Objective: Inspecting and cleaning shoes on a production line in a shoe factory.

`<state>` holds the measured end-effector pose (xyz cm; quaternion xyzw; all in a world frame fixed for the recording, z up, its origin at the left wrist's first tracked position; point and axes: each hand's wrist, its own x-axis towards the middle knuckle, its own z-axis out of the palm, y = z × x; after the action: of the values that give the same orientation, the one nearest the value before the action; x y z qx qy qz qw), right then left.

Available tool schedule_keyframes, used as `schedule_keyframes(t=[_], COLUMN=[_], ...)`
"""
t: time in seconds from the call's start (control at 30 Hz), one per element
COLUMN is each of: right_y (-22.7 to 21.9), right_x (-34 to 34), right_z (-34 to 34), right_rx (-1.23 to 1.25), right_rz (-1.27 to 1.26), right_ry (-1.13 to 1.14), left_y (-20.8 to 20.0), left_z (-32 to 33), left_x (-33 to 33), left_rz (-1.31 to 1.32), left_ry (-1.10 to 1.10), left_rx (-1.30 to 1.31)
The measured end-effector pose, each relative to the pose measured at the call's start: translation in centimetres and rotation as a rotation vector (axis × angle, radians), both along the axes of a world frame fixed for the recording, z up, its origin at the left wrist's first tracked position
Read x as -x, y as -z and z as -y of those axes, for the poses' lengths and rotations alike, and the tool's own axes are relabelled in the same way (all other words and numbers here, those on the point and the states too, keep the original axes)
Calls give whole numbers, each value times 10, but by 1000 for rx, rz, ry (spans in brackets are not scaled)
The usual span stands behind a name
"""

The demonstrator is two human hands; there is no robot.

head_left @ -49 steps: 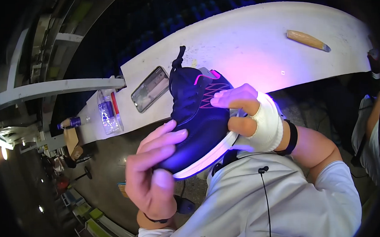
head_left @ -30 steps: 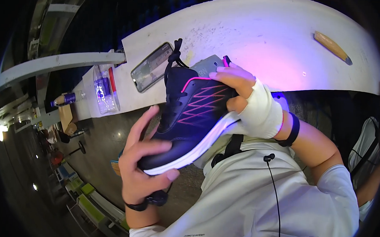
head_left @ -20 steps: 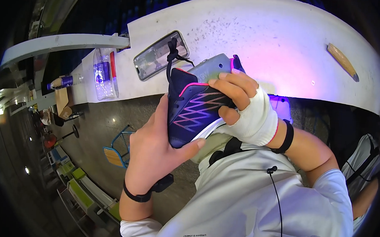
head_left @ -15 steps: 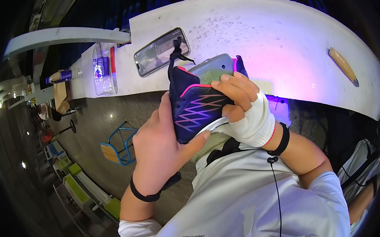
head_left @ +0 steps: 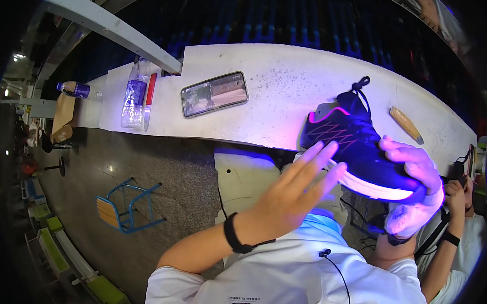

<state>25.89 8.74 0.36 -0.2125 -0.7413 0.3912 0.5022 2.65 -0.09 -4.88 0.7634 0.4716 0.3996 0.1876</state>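
A dark sneaker with pink trim, a zigzag pattern and a white sole is held tilted above the front edge of the table. My right hand, in a white glove with bare fingertips, grips it at the toe. My left hand has its fingers stretched out and apart, with the tips at the shoe's side near the sole; whether they press on it I cannot tell. Part of a grey shoe last sticks out of the shoe's opening. Black laces hang loose from the tongue.
On the white table lie a smartphone, a clear bottle, a red-handled knife and a wooden-looking tool. A blue-framed stool stands on the floor at left. Another person's hand is at the far right.
The shoe has moved right and turned, its toe now pointing right. My right hand has shifted from the opening to the toe. My left hand has loosened its grip and spread its fingers.
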Motion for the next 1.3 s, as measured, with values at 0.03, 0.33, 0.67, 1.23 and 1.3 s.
schedule_keyframes(t=[0.03,0.33,0.67,1.23,1.3], right_y=[-3,-9,-9,80,76], right_x=[-8,1,-38,-94,-90], right_z=[2,13,1,13,19], right_rx=[38,-15,21,132,76], right_rz=[58,71,160,305,357], right_ry=[38,-25,4,441,466], left_y=[16,6,-2,-9,-12], left_z=[2,-10,-31,-98,-102], left_x=[0,-21,-52,-50,-53], left_rz=[57,468,355,-323,-312], left_ry=[-21,-27,-25,197,202], left_rx=[-44,-41,-141,68,35])
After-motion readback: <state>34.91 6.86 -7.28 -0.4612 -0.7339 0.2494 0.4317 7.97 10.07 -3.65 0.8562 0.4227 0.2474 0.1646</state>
